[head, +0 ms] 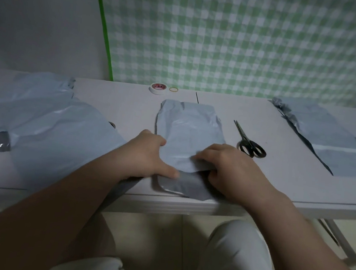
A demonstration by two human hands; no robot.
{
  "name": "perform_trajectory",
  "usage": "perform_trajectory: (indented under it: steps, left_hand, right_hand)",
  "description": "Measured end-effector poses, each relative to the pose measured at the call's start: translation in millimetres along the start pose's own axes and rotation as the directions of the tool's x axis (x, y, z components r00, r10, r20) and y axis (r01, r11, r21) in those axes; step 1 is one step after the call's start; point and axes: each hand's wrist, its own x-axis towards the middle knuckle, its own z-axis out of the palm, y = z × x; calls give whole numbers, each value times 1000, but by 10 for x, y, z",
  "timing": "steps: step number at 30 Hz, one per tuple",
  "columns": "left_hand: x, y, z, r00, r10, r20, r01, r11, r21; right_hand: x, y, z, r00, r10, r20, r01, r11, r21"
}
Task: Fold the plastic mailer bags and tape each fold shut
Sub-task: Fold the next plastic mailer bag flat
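Mailer bag [190, 131], pale blue-grey plastic, lies flat on a white counter [127, 107] between the person's two hands, its long side running away from them. Its near end is doubled over, so the pale layer stops at a soft edge and a darker grey flap shows below it, by the counter's front edge.

The left hand [146, 155] holds the bag's left edge, fingers curled over it and thumb stretched across the dark flap. The right hand [232, 171] grips the folded edge from the other side, fingers on top of the pale layer and thumb tucked under.

Black-handled scissors [248, 142] lie just beyond the right hand, blades apart. Well beyond both hands, at the counter's far edge, sits a roll of white tape [158, 88] with a rubber band [173, 89] beside it. Loose mailer bags [49, 121] spread out to the left of the left hand; more bags [330, 137] lie well to the right of the right hand.
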Motion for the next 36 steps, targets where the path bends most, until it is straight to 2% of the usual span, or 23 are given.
perform_trajectory:
  steps: [1, 3, 6, 10, 16, 20, 23, 25, 27, 29, 30, 33, 36]
  left_hand:
    - [-39, 27, 27, 1000, 9, -2, -9, 997, 75]
    - [-104, 91, 94, 992, 81, -96, -57, 973, 224]
    - [-147, 196, 192, 940, 245, -236, -126, 895, 428]
    - [-121, 193, 246, 926, 302, -225, -142, 833, 535]
    - [-121, 125, 275, 917, 387, -95, -268, 776, 571]
    - [-85, 108, 200, 948, 319, 0, -263, 780, 568]
    - [-106, 197, -5, 952, 245, 183, -305, 796, 523]
    - [-36, 312, -151, 929, 263, 258, -357, 819, 449]
    - [199, 453, -197, 913, 371, 171, -409, 830, 380]
    - [493, 560, -128, 909, 412, 64, -403, 827, 392]
    - [618, 596, -66, 909, 412, 67, -400, 813, 423]
    - [823, 546, 132, 900, 381, 212, -434, 736, 519]
    - [861, 403, 251, 896, 381, 228, -444, 759, 477]
  right_hand:
    - [3, 10, 12, 999, 25, -32, -27, 997, -69]
    - [5, 8, 37, 989, 50, -143, -69, 989, -131]
    - [-44, -25, 56, 943, 79, -324, -107, 992, -71]
    - [-197, -55, 24, 870, 80, -487, -144, 985, -95]
    - [-249, 19, 107, 911, 219, -350, -282, 949, -139]
    - [-313, 51, 163, 905, 327, -271, -366, 925, -105]
    - [-337, 61, 182, 904, 320, -284, -352, 934, -68]
    - [-330, 60, 160, 920, 274, -281, -292, 956, -22]
    - [-314, 42, 94, 937, 292, -191, -298, 954, -5]
    - [-299, 18, -3, 936, 341, -85, -346, 936, -58]
    - [-297, 16, -61, 939, 337, -66, -342, 937, -77]
    - [-256, 21, -242, 948, 318, -9, -318, 946, -64]
    - [-40, 84, -298, 953, 288, -98, -278, 955, 100]
